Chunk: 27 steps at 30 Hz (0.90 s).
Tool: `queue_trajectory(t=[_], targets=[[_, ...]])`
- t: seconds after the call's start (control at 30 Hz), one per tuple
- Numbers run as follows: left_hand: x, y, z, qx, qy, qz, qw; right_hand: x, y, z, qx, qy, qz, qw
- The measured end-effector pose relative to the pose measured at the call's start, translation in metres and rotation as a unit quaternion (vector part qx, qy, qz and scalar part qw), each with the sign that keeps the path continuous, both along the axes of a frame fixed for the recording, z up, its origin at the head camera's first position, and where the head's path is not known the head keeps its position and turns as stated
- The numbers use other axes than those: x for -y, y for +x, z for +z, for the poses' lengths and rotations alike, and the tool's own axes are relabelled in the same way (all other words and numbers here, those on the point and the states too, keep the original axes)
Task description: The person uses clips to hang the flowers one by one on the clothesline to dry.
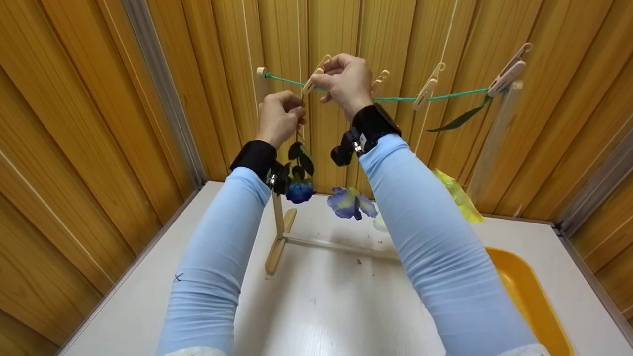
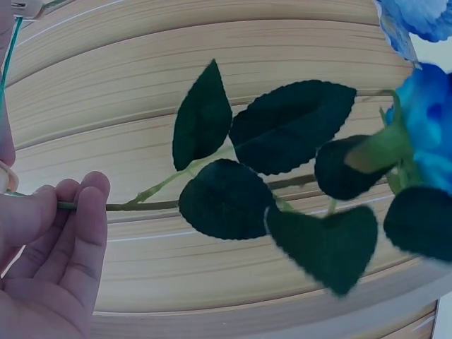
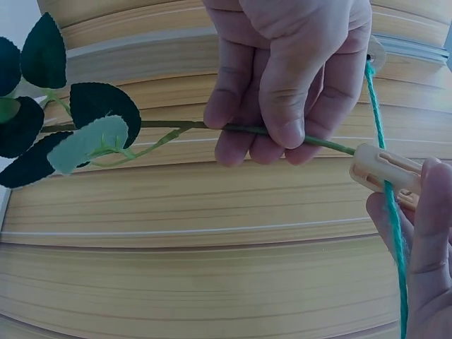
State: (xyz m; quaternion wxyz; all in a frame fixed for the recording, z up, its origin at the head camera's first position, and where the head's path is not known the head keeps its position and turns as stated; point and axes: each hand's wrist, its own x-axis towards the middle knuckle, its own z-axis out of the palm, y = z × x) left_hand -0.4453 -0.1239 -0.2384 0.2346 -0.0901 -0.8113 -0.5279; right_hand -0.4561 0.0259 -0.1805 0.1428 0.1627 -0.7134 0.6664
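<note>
Up at the green cord [image 1: 395, 98], both hands are working close together. The left hand [image 1: 279, 117] has its fingers curled round the thin stem [image 2: 141, 205] of a blue rose [image 1: 299, 191], pinching it near the cut end, and the flower hangs straight down from that grip, its long axis vertical, head lowest, dark serrated leaves [image 2: 289, 123] spread between fingers and bloom. Just above and to the right, the right hand [image 1: 346, 79] squeezes a pale plastic clothespin [image 3: 385, 169] that sits on the cord; in the right wrist view the stem tip reaches right up to the pin's mouth, touching or very nearly so. So the stem end points up at the pin, and the right hand is the nearer one to it. The leaves look like matte fabric, the stem smooth and wiry, the pin hard and ribbed, the cord twisted. More pins [image 1: 427, 89] hang along the line, one holding a purple flower [image 1: 350, 202] head down. Below stand a wooden frame [image 1: 279, 232] and a yellow tray [image 1: 529, 291] on the white table [image 1: 321, 306].
</note>
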Motion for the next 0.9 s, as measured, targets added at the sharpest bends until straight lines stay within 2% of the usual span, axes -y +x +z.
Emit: queue_trajectory(t=[0.5, 0.7, 0.9], targets=[[-0.0021, 0.0002, 0.0008, -0.019, -0.024, -0.006, 0.9995, -0.0021, 0.0009, 0.001, 0.015, 0.001, 0.013, 1.0], [-0.0015, 0.0002, 0.0014, -0.012, -0.013, -0.009, 0.9998, -0.0028, 0.0015, 0.002, 0.022, 0.004, 0.019, 1.0], [-0.0019, 0.0005, 0.0014, -0.008, -0.023, -0.007, 0.9997, -0.0036, 0.0014, 0.0037, 0.031, 0.003, 0.022, 0.999]])
